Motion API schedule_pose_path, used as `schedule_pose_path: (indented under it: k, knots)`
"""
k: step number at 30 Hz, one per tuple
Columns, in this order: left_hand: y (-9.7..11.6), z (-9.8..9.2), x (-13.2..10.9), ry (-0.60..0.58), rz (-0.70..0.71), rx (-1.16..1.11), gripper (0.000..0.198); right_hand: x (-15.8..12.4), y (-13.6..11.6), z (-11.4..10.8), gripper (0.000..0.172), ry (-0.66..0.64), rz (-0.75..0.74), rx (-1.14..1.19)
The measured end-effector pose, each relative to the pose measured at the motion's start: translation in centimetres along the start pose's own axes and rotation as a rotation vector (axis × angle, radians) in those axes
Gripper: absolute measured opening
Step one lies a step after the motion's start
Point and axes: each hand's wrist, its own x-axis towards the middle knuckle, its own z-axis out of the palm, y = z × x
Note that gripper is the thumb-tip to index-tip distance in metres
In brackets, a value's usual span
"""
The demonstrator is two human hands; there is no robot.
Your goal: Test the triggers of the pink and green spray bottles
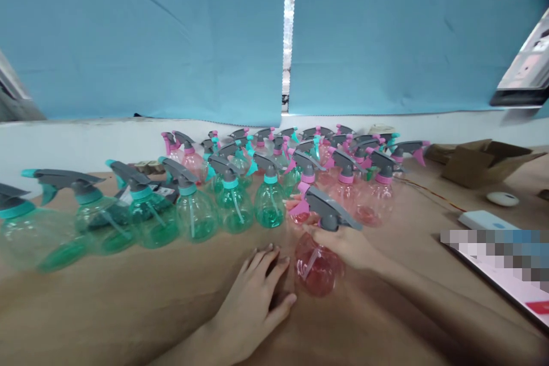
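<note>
My right hand point(338, 240) is closed round the neck of a pink spray bottle point(319, 269), just under its grey and pink trigger head point(328, 206). Pinkish-red colour shows in the bottle's round clear body, along with a pale dip tube. Palm down, my left hand point(253, 297) rests on the wooden table to the left of this bottle, with fingers spread and nothing in them. Beyond both hands stands a row of spray bottles: green ones such as the green spray bottle point(270, 206) run to the left, and pink ones such as the pink spray bottle point(380, 200) are on the right.
More pink and green bottles crowd behind the front row. At right are an open cardboard box point(484, 166), a white mouse point(502, 199), a white box-shaped device point(486, 220) and a partly blurred flat screen point(510, 274). A blue curtain point(171, 40) hangs behind the table point(128, 309).
</note>
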Motion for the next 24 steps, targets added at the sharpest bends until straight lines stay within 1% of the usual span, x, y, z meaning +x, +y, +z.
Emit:
schedule_pose_path:
  k: [5, 9, 11, 14, 17, 24]
  knots:
    - [0.1, 0.0, 0.09, 0.01, 0.004, 0.003, 0.045, -0.03, -0.4, -0.24, 0.014, -0.014, 0.078, -0.022]
    - [0.14, -0.1, 0.11, 0.001, 0.002, 0.016, 0.045, 0.02, -0.46, -0.32, 0.012, -0.001, 0.091, -0.05]
    - [0.09, -0.05, 0.1, 0.002, 0.007, 0.016, 0.045, 0.06, -0.37, -0.29, 0.012, -0.016, 0.099, -0.058]
    - [-0.03, 0.16, 0.11, 0.012, 0.015, 0.014, 0.045, 0.13, -0.2, -0.22, 0.009, -0.023, 0.074, -0.03]
    - [-0.11, 0.37, 0.15, 0.034, 0.026, 0.014, 0.044, 0.17, -0.06, -0.19, 0.012, -0.007, 0.062, -0.019]
    - [-0.21, 0.46, 0.16, 0.047, 0.026, 0.022, 0.045, 0.18, -0.25, -0.36, 0.016, -0.018, 0.119, 0.002]
